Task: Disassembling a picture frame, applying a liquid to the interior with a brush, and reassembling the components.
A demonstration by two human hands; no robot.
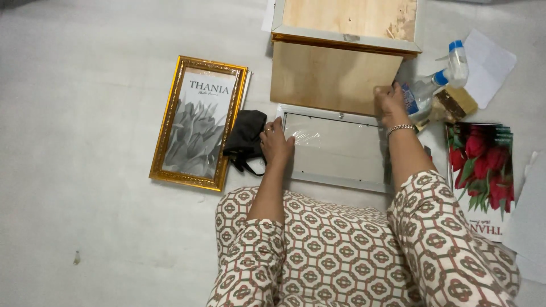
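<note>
Resting flat, left hand (276, 143) fingers spread on the white frame (335, 149) – right hand (390, 104) grips the plywood board (330, 77)

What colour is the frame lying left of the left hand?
The ornate frame is gold, around a grey flower print. The head view shows it best, just beyond the left hand.

Three picture frames: one gold (198, 123), one white lying flat (335, 149), one white-edged (347, 23). Two spray bottles (456, 61) (422, 92). One plywood board (333, 77). One black cloth (245, 136).
</note>
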